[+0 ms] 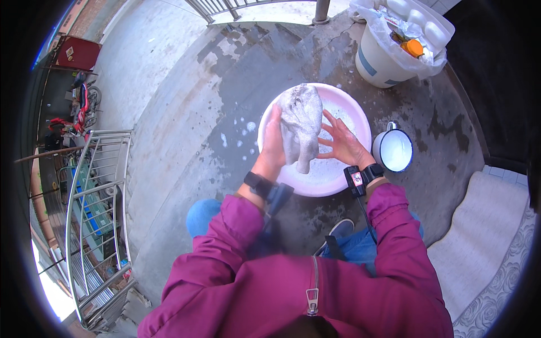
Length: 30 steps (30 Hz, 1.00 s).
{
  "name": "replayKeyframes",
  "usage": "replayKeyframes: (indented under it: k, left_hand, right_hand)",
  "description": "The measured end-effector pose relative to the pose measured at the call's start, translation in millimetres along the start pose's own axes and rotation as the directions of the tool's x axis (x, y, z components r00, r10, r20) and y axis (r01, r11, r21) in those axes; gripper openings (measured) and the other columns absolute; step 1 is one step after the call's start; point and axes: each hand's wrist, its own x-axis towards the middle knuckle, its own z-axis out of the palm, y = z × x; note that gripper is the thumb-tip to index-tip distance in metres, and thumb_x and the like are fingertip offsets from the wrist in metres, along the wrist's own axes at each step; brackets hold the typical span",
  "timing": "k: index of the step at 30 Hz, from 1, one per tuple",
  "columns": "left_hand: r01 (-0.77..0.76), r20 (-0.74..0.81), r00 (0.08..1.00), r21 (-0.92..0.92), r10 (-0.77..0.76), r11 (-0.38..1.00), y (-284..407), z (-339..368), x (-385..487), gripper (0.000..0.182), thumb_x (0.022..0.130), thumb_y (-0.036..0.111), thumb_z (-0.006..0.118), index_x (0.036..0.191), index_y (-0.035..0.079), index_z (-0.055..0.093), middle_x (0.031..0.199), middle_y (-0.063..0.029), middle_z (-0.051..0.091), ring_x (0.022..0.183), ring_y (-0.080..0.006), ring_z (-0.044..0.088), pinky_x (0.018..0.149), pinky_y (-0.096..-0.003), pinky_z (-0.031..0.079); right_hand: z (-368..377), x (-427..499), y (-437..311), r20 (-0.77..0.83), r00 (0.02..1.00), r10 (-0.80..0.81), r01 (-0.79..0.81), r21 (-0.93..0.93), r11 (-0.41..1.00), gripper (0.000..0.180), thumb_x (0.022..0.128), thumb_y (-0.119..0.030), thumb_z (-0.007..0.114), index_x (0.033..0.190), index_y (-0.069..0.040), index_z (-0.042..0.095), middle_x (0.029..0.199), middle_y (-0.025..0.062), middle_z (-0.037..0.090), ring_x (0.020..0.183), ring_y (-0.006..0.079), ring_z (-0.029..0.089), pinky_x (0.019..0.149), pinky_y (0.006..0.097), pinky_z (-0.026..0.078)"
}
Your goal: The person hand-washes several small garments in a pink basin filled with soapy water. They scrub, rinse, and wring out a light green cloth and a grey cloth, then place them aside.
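Observation:
A wet, pale grey cloth (301, 122) hangs above a pink plastic basin (363, 114), with dark marks near its top. My left hand (274, 141) grips its left side; part of that hand is hidden behind the fabric. To the right of the cloth, my right hand (344, 141) is spread with its fingers apart and holds nothing. Its fingertips come close to the cloth's edge, and I cannot tell whether they touch. White suds and cloudy water (334, 169) fill the basin below both hands.
A white enamel mug (394, 150) with a dark rim stands right of the basin. Behind it is a lined bin (376, 57) full of rubbish. A pale mat (477, 236) lies at right. Metal railings (99, 186) edge the wet concrete floor (190, 126) at left.

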Motion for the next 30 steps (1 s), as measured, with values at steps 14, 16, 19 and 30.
replayKeyframes:
  k: [14, 16, 19, 30]
  left_hand:
    - [-0.047, -0.371, 0.918, 0.251, 0.141, 0.967, 10, -33, 1, 0.057, 0.097, 0.048, 0.031, 0.124, 0.001, 0.048, 0.121, -0.0146, 0.055, 0.109, -0.0271, 0.056, 0.093, -0.0417, 0.047]
    - [-0.002, -0.451, 0.880, 0.310, 0.148, 0.951, 2, -47, 6, 0.053, 0.097, 0.044, 0.036, 0.121, -0.001, 0.049, 0.117, -0.0145, 0.057, 0.106, -0.0268, 0.057, 0.092, -0.0409, 0.048]
    - [-0.026, -0.398, 0.885, 0.476, 0.241, 0.879, -16, -58, 13, 0.049, 0.097, 0.040, 0.038, 0.121, -0.001, 0.048, 0.117, -0.0138, 0.057, 0.106, -0.0253, 0.057, 0.091, -0.0401, 0.049]
    - [-0.061, -0.314, 0.927, 0.417, 0.207, 0.907, -29, -16, -3, 0.042, 0.096, 0.038, 0.043, 0.116, 0.001, 0.051, 0.104, -0.0119, 0.058, 0.095, -0.0232, 0.058, 0.077, -0.0367, 0.051]
  right_hand:
    - [13, -9, -25, -0.243, 0.961, -0.130, 0.120, -0.054, 0.991, 0.050, 0.085, -0.028, 0.065, 0.126, -0.007, 0.048, 0.119, 0.0058, 0.056, 0.110, 0.0174, 0.053, 0.093, 0.0351, 0.044]
    - [8, -9, -30, -0.264, 0.941, -0.213, 0.207, -0.050, 0.977, 0.047, 0.086, -0.028, 0.063, 0.126, -0.008, 0.048, 0.117, 0.0063, 0.057, 0.108, 0.0179, 0.054, 0.092, 0.0354, 0.045]
    - [9, -2, -29, -0.315, 0.937, -0.150, 0.195, 0.118, 0.974, 0.048, 0.085, -0.025, 0.065, 0.126, -0.008, 0.047, 0.115, 0.0064, 0.058, 0.106, 0.0183, 0.055, 0.090, 0.0362, 0.046]
    - [109, 10, 15, 0.372, 0.656, -0.656, 0.298, -0.927, -0.227, 0.038, 0.071, -0.017, 0.067, 0.107, -0.011, 0.056, 0.104, 0.0148, 0.052, 0.091, 0.0353, 0.057, 0.077, 0.0394, 0.049]
